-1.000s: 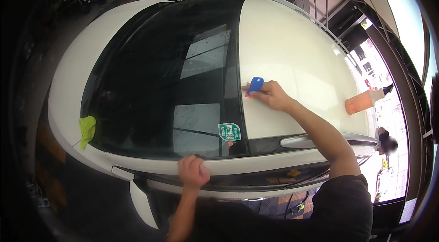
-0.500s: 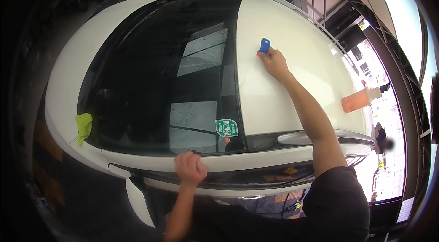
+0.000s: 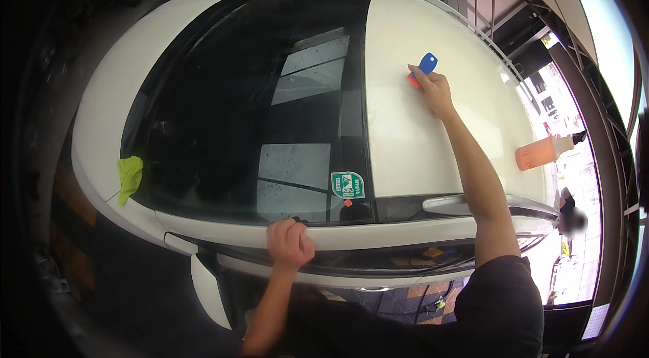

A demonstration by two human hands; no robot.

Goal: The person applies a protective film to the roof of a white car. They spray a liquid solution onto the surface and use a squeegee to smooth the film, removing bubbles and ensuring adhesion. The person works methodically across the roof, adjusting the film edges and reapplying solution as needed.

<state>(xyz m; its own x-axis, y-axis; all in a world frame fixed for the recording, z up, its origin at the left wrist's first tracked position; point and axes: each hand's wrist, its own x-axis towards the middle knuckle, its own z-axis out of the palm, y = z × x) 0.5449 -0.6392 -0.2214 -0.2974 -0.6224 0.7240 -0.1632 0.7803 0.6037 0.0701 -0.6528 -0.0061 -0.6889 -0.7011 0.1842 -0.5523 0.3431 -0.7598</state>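
A small blue scraper (image 3: 427, 62) with a red-orange edge is in my right hand (image 3: 435, 90), pinched between thumb and fingers above the white roof (image 3: 405, 135) of a car. My left hand (image 3: 291, 244) is closed at the near edge of the dark windshield (image 3: 203, 108), resting by the white side pillar. A dark bit shows at its fingertips, too small to make out. Near my left hand, a green and white sticker (image 3: 347, 185) is on the glass, with a small orange square (image 3: 348, 203) beside it.
A spray bottle (image 3: 537, 153) with orange liquid lies at the rear of the roof. A lime-green cloth (image 3: 130, 178) hangs at the windshield's front corner. Chrome roof rails (image 3: 446, 205) run along the sides. Another person (image 3: 571, 219) is beyond the car's rear.
The whole view has shifted, with the car sitting farther right. My right hand has turned the scraper, showing more of its red-orange edge. My left hand remains at the windshield edge.
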